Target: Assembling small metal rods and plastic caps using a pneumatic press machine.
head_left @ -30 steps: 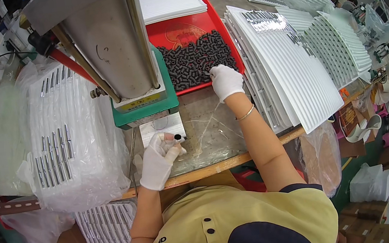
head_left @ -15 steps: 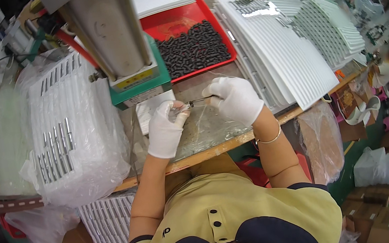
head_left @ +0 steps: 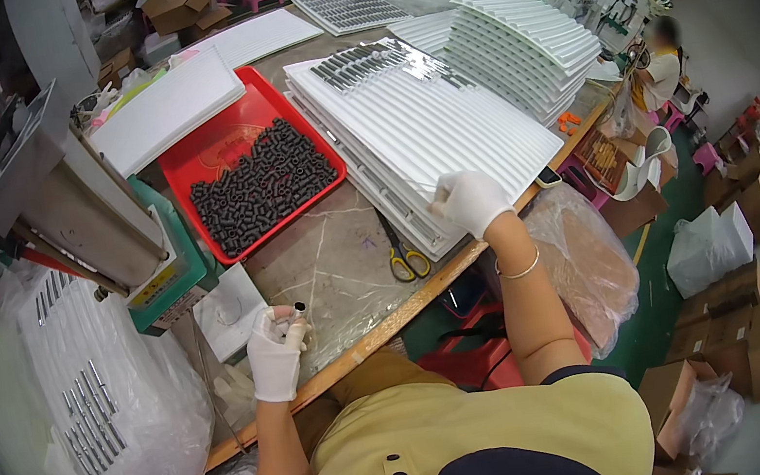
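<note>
My left hand (head_left: 277,355), in a white glove with thumb and fingertips bare, is closed in a pinch on a small shiny tube with a dark end (head_left: 299,308). It is near the table's front edge, beside a white square pad (head_left: 230,311). Further right, my gloved right hand (head_left: 473,204) is over the front edge of a stack of white grooved trays (head_left: 443,130). Its fingers are drawn together; what they hold, if anything, is too small to make out. Slim metal pieces (head_left: 364,65) lie in the top tray's far grooves.
A red tray (head_left: 339,167) of black ribbed parts (head_left: 265,188) stands at middle left, beside a press with a green base (head_left: 200,282). Yellow-and-black scissors (head_left: 409,263) lie by the tray stack. Plastic-wrapped metal rods (head_left: 91,418) are at left. Another person (head_left: 662,72) sits far right.
The view has swung to the right. My hands, close together before over the table, are now apart: the right has moved to the white trays, the left keeps a small piece.
</note>
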The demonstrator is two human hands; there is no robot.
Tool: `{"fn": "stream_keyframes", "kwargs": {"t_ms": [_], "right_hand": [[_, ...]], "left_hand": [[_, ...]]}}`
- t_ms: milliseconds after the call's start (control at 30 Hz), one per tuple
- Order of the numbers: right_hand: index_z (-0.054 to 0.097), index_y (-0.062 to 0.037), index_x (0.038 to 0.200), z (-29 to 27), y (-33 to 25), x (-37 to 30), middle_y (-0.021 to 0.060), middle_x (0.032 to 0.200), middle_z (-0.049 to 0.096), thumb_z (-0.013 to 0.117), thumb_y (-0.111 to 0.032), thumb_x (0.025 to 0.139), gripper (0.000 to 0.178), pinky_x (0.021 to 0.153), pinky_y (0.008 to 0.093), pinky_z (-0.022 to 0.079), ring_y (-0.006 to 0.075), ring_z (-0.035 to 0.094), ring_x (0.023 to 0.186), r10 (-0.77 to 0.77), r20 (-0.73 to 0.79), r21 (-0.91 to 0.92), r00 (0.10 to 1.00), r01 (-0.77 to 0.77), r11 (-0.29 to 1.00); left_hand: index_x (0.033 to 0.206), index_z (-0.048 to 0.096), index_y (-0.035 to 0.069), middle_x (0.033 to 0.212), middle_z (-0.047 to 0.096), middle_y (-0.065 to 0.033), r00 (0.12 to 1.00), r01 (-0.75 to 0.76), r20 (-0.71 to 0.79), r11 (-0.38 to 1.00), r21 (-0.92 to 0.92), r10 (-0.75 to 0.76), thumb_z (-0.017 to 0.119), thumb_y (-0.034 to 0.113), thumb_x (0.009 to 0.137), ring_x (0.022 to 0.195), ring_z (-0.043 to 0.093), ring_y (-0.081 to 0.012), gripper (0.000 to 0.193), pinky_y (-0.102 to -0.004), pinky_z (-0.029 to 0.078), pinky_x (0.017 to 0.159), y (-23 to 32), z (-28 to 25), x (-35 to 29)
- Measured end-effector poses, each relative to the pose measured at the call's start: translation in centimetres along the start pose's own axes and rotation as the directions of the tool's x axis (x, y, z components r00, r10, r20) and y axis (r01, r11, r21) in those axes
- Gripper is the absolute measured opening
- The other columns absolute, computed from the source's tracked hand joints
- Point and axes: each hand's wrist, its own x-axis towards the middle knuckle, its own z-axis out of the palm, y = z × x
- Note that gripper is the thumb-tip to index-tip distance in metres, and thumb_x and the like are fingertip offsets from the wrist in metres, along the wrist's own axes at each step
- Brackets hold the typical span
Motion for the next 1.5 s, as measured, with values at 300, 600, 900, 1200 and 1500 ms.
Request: {"fn": "stream_keyframes", "kwargs": {"t_ms": [300, 600, 900, 1200, 1500], "right_hand": [[0.068, -0.0047, 0.085, -4.4, 1.8, 2.9, 0.0158, 0.079, 0.067, 0.073, -0.051, 0.069, 0.049, 0.072, 0.0372, 0.05, 0.0312, 0.065, 0.076, -0.186, 0.08, 0.095, 0.979, 0.178, 0.979], [0.068, -0.008, 0.093, 0.8, -2.0, 4.7, 0.0157, 0.09, 0.068, 0.064, -0.029, 0.076, 0.027, 0.077, 0.0386, 0.05, 0.0318, 0.065, 0.087, -0.106, 0.05, -0.139, 0.993, 0.112, 0.984], [0.069, -0.0054, 0.084, -3.2, -2.1, 4.0, 0.0174, 0.085, 0.067, 0.06, -0.019, 0.077, 0.018, 0.075, 0.0405, 0.05, 0.0345, 0.064, 0.08, -0.197, 0.252, -0.212, 0.947, 0.253, 0.944], [0.07, -0.007, 0.097, 1.2, -7.3, 21.9, 0.02, 0.102, 0.065, 0.054, -0.032, 0.082, 0.033, 0.086, 0.0397, 0.048, 0.0357, 0.062, 0.097, -0.109, -0.164, 0.018, 0.98, 0.114, 0.993], [0.064, -0.0006, 0.108, 4.4, -10.6, 24.6, 0.0238, 0.11, 0.062, 0.055, -0.028, 0.081, 0.04, 0.091, 0.0414, 0.046, 0.0348, 0.059, 0.107, -0.028, -0.149, -0.027, 0.988, 0.024, 0.999]], "left_hand": [[0.102, 0.05, 0.001, 0.088, 0.06, -0.0059, 0.999, 0.045, 0.021, 0.997, -0.058, -0.044, 0.058, 0.002, 0.086, 0.073, 0.061, -0.0119, 0.018, -0.0202, 0.044, 0.053, 0.2, -0.4, 0.3], [0.102, 0.05, 0.001, 0.093, 0.061, -0.0087, 0.998, 0.059, -0.003, 0.99, -0.131, -0.06, 0.058, 0.003, 0.086, 0.074, 0.061, -0.0133, 0.018, -0.0203, 0.045, 0.054, -0.2, -1.9, -0.2], [0.101, 0.05, 0.001, 0.095, 0.062, -0.0109, 0.998, 0.066, 0.012, 0.981, -0.185, -0.065, 0.059, 0.004, 0.086, 0.074, 0.061, -0.0134, 0.018, -0.0206, 0.045, 0.055, -0.3, -3.6, -0.9], [0.101, 0.05, 0.003, 0.092, 0.06, -0.008, 0.998, 0.049, -0.016, 0.978, -0.204, -0.054, 0.059, 0.002, 0.085, 0.074, 0.062, -0.0133, 0.019, -0.0211, 0.043, 0.054, 0.2, -4.1, -0.3], [0.102, 0.052, 0.001, 0.086, 0.06, -0.0058, 0.972, 0.053, -0.221, 0.99, -0.133, -0.082, 0.06, 0.003, 0.085, 0.073, 0.061, -0.0108, 0.019, -0.0205, 0.041, 0.053, 1.4, -5.9, -1.8]]}}
